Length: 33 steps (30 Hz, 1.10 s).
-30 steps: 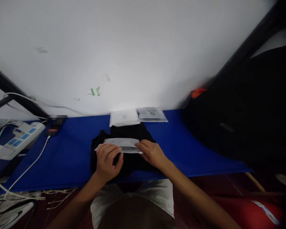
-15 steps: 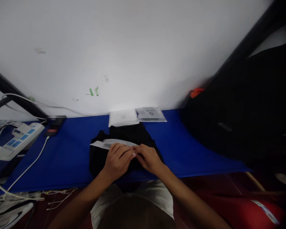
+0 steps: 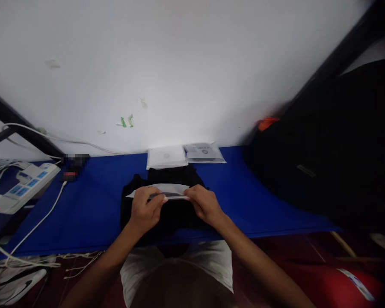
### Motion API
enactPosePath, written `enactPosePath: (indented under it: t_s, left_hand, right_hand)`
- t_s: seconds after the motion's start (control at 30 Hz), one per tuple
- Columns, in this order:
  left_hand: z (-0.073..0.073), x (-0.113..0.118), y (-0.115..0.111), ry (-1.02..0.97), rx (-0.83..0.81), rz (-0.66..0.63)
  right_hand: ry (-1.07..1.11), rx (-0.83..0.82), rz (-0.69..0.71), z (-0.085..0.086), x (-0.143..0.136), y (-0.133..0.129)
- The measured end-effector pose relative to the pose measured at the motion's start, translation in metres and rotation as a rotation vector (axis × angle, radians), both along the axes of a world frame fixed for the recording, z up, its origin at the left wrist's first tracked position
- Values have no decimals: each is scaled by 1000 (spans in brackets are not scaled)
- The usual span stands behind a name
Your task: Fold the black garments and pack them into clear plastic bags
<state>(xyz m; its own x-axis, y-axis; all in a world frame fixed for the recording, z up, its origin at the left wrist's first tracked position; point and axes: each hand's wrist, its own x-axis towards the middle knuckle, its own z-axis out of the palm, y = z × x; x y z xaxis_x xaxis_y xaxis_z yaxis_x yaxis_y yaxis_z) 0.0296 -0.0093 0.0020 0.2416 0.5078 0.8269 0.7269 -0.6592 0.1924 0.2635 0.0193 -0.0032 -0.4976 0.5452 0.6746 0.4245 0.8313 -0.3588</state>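
Observation:
Both hands grip the near edge of a frosted plastic bag point(image 3: 175, 188), tilted above a black folded garment point(image 3: 176, 218). My left hand point(image 3: 145, 208) pinches this edge left of its middle, thumb and fingers together. At the right end, my right hand point(image 3: 205, 202) is closed on the same edge. Between the hands the edge runs as a straight white strip. The black cloth lies on a blue fabric surface point(image 3: 244, 192), partly hidden by my hands and the bag.
Against the wall lie a white flat packet point(image 3: 167, 157) and a clear packet with dark contents point(image 3: 205, 153). A white power strip point(image 3: 25, 188) with cables is at the left. A large black bag point(image 3: 324, 158) stands at the right.
My left hand has slid left along the bag's edge, away from my right hand. The strip between them now shows. The packets behind have stayed in place.

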Motion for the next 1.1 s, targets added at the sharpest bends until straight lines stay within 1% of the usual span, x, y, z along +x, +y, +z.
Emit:
enactPosePath:
  t_s: [0.23, 0.33, 0.43, 0.5, 0.6, 0.67, 0.73, 0.8, 0.97, 1.03, 1.1]
  left_hand:
    - [-3, -42, 7, -95, -2, 152]
    - [-4, -54, 9, -95, 6, 188]
    - [-3, -60, 10, -99, -7, 200]
    - [-4, -60, 10, -129, -41, 188]
    - [-5, -52, 9, -261, -149, 174]
    - [-7, -45, 6, -342, -252, 134]
    - [-8, -38, 4, -360, -325, 74]
    - [-8, -32, 1, -339, -349, 32]
    - [-3, -28, -3, -359, -412, -15]
    - [1, -28, -4, -357, -413, 2]
    - [5, -26, -4, -327, -387, 45]
  right_hand:
    - [120, -58, -96, 5, 14, 9]
    - [154, -36, -138, 5, 17, 14]
    - [161, -19, -180, 7, 19, 18]
    - [152, -31, -190, 7, 18, 19]
    - [172, -70, -201, 4, 15, 19]
    - [173, -71, -173, 0, 12, 18]
    - [143, -62, -115, -5, 12, 17]
    - [121, -65, -73, -8, 14, 16]
    - [110, -89, -62, -12, 23, 14]
    - [105, -67, -50, -11, 24, 14]
    - [131, -22, -43, -7, 21, 12]
